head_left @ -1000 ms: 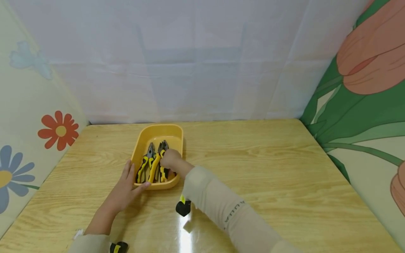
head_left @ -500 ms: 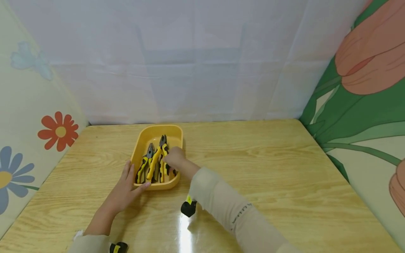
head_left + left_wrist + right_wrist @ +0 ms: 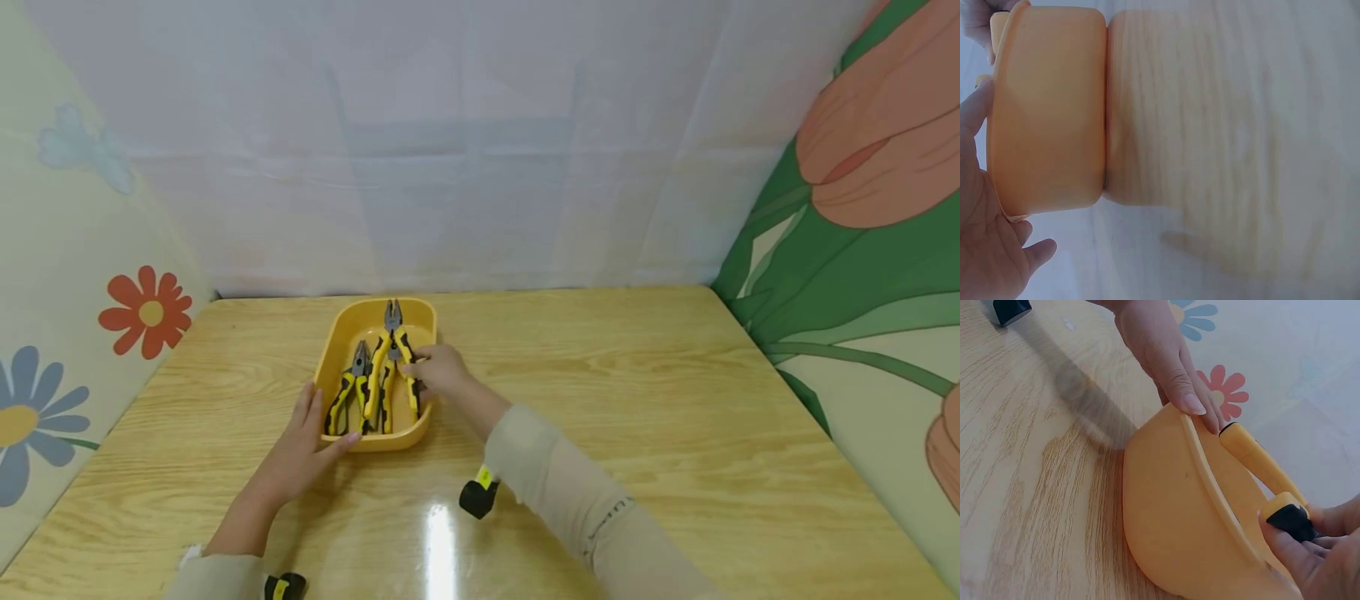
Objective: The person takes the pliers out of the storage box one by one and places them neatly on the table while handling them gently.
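Note:
My right hand (image 3: 444,372) pinches one handle of a pair of yellow-and-black pliers (image 3: 393,317) over the right side of a yellow plastic tray (image 3: 382,444). These pliers have their handles spread, metal nose toward the far end. In the right wrist view, thumb and fingers meet at a black-and-yellow handle end (image 3: 1291,515). Other pliers (image 3: 343,400) lie in the tray's left part, and more are partly hidden under the held pair. My left hand (image 3: 288,462) rests spread around the tray's near left corner, thumb on the rim and fingers along the outer side.
The tray stands on a wood-grain table (image 3: 600,375). A white sheet (image 3: 465,167) hangs behind it, and flower-patterned panels (image 3: 862,292) border both sides. Black wrist devices (image 3: 478,497) hang by the sleeves.
My right hand has moved to the right, toward the tray's right rim. The pliers in it have shifted toward the tray's far end and their handles have spread apart. My left hand stays put.

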### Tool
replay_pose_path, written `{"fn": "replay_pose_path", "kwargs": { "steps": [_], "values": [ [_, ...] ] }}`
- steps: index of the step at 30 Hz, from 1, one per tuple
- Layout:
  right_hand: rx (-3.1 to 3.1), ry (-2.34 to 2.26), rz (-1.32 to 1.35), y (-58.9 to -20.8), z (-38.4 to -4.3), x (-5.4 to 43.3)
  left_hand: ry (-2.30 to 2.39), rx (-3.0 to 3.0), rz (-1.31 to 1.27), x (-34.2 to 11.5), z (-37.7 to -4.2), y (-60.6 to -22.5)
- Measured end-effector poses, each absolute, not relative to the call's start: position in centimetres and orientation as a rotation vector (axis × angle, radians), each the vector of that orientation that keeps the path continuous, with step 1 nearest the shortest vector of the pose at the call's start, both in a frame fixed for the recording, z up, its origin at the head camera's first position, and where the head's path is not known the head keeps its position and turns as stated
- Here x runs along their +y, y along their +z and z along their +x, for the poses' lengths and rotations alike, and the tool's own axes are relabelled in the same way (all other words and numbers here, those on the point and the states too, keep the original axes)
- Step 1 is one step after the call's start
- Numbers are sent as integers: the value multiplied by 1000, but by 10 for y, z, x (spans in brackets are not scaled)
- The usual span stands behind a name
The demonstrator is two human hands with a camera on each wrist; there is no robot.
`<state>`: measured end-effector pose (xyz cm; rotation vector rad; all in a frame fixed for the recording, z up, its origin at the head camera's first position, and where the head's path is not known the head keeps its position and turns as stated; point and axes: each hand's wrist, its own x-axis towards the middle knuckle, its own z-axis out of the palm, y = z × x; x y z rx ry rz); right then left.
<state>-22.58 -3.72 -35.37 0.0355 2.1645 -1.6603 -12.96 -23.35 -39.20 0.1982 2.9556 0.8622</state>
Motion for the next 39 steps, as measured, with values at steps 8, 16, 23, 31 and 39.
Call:
{"fn": "replay_pose_path", "kwargs": {
  "steps": [8,16,23,31,39],
  "values": [
    [2074,-1781,-25,-360,-225,-18,858,2956,196,-233,-130,-391],
    [2018,-1861,-27,-363,-224,-1,854,2962,194,-233,-128,-392],
    [1998,-1897,7,-371,-230,12,870,2957,205,-233,-129,-392],
    [2054,-1882,60,-376,-233,26,881,2949,203,-233,-128,-392],
    [1950,-1994,98,-380,-235,37,883,2941,186,-232,-128,-391]
  ]
}}
